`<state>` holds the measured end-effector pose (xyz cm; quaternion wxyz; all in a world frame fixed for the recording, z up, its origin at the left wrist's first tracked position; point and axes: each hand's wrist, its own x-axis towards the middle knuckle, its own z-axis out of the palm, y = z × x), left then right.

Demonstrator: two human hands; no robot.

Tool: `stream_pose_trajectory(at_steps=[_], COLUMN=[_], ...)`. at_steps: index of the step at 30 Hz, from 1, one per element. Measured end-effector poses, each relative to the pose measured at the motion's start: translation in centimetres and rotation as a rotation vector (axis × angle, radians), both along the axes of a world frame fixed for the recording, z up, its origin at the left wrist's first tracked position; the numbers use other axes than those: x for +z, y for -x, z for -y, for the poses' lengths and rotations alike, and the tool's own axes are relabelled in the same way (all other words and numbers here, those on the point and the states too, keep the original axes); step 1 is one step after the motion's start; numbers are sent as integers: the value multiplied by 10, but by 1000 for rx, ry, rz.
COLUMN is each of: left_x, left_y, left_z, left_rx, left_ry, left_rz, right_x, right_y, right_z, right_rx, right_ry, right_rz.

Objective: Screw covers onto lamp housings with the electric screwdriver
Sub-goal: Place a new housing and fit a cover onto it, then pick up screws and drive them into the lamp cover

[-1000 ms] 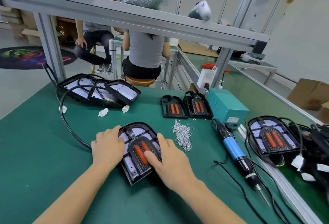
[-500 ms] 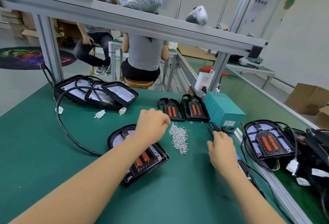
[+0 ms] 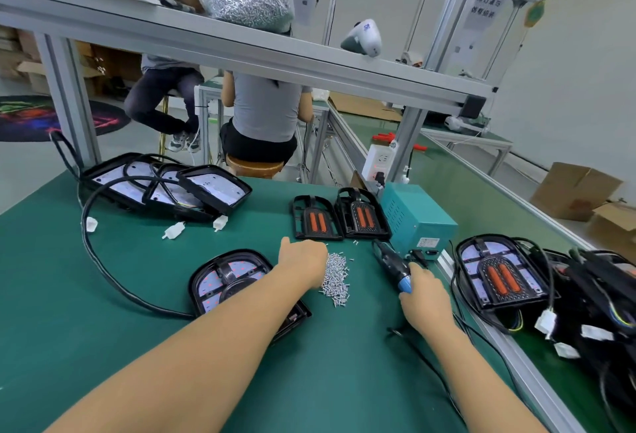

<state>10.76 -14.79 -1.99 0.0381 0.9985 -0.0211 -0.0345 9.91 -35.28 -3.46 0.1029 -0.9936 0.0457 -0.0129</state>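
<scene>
A black lamp housing (image 3: 230,274) with its cover fitted lies on the green table (image 3: 103,329), partly under my left forearm. My left hand (image 3: 303,260) is at the left edge of a pile of small silver screws (image 3: 339,279). Its fingers point down into the pile, hidden behind the back of the hand. My right hand (image 3: 425,295) grips the blue body of the electric screwdriver (image 3: 392,260), which lies tilted on the table beside the pile. Two loose black covers with orange strips (image 3: 316,222) lie behind the pile.
A teal power box (image 3: 420,219) stands behind the screwdriver. Another covered lamp (image 3: 499,271) and tangled cables lie at the right. Open housings (image 3: 165,185) are stacked at the back left, with a black cable (image 3: 99,260) looping forward. Two people sit beyond the bench frame.
Both hands left the lamp housing. My left hand went to the screw pile and lowered onto it. My right hand reached right and took hold of the electric screwdriver.
</scene>
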Motion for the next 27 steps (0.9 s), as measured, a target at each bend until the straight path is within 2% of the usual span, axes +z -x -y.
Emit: stream_pose_trajectory(at_steps=[4,10,14,20,27], left_x=[2,-2,3,7,7], left_y=[-1,-1,0,5,10], left_z=[4,8,10,18,23], left_rx=[-17,-97,-176,-124,-105], left_ry=[-17,-77,-93,-75,-104], left_rz=[-20,13,16,-66,-71], right_x=[2,-1,3,8,6], right_y=[0,0,-9,-17,-20], right_z=[2,16,15,13,14], right_rx=[24,-88,-57,-70,-83], right_ry=[-68,-106,-64,-19,-28], right_rz=[8,-78,-117,-208,-229])
